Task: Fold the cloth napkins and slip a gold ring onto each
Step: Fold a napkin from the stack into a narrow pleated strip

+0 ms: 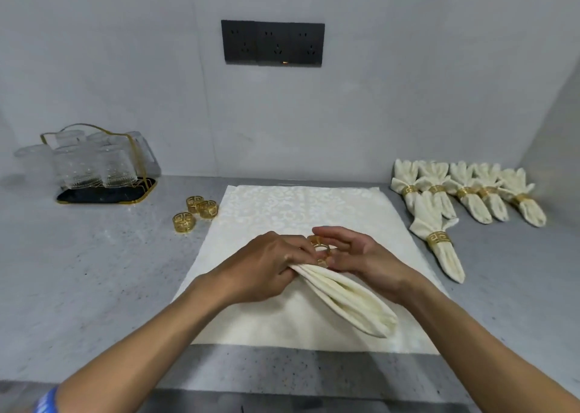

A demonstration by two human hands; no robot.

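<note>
Both hands meet mid-counter: the left hand (266, 260) pinches the gathered tip of a cream folded napkin (348, 299), the right hand (354, 255) holds a fretwork gold ring (320, 249) at that tip. Beneath lies a flat damask cloth (301, 211) on speckled grey counter (94, 271). Left of the grip sit three spare rings (194, 213); right, six ringed napkins (464, 196).
</note>
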